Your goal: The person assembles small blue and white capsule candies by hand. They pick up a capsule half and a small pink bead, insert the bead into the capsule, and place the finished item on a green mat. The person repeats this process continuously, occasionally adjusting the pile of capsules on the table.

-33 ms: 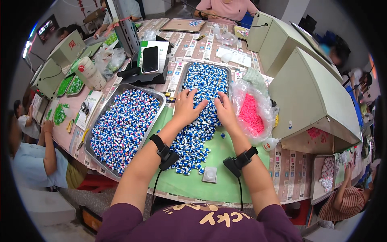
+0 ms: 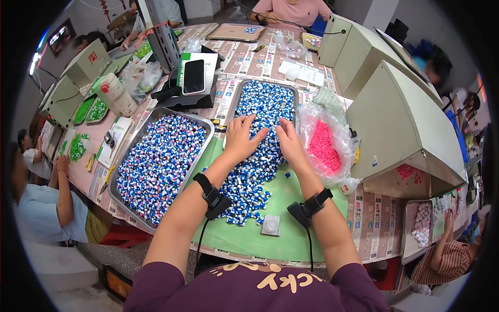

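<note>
My left hand (image 2: 240, 139) rests on a heap of small blue-and-white pieces (image 2: 243, 190), with its thumb and fingers apart. Opposite it, my right hand (image 2: 289, 143) touches the heap's right side, its fingers loosely bent and apart from the thumb. Neither hand grips anything that I can see. The heap spills from a metal tray (image 2: 298, 101) toward me over a green mat (image 2: 306, 239). A small square silvery block (image 2: 270, 225) lies near the heap's front. The tray's near edge is hidden by pieces and hands.
A larger metal tray (image 2: 209, 126) of blue, white and pink pieces stands left. At right are a plastic bag (image 2: 343, 161) with pink pieces, a small white bottle (image 2: 349, 185) and a beige metal hood (image 2: 405, 119). A phone (image 2: 194, 77) lies beyond. Other people sit around the table.
</note>
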### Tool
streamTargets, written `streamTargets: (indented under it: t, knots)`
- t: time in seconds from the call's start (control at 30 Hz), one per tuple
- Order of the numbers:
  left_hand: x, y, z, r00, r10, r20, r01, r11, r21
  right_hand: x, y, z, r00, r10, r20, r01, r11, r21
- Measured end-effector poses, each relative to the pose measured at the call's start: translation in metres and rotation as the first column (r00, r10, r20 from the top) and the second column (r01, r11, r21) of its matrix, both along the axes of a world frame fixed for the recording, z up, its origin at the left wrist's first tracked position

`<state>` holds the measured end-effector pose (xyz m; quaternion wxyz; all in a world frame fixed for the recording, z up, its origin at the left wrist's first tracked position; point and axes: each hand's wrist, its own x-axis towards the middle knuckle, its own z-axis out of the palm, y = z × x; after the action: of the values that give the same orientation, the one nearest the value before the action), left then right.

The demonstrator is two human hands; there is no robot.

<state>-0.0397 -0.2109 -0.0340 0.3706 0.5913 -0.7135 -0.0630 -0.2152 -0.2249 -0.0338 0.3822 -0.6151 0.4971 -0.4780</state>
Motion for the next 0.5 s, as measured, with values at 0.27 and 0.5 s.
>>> streamTargets:
  t: [0.27, 0.5]
  knots:
    - [-0.006, 0.003, 0.012, 0.999, -0.024, -0.026, 0.024, 1.000, -0.018, 0.010, -0.007, -0.004, 1.000, -0.019, -0.004, 0.019, 1.000, -0.023]
    - [-0.003, 0.002, 0.018, 0.979, -0.129, -0.158, 0.125, 0.992, -0.035, 0.009, -0.008, -0.013, 0.997, -0.032, 0.064, 0.034, 0.999, -0.019]
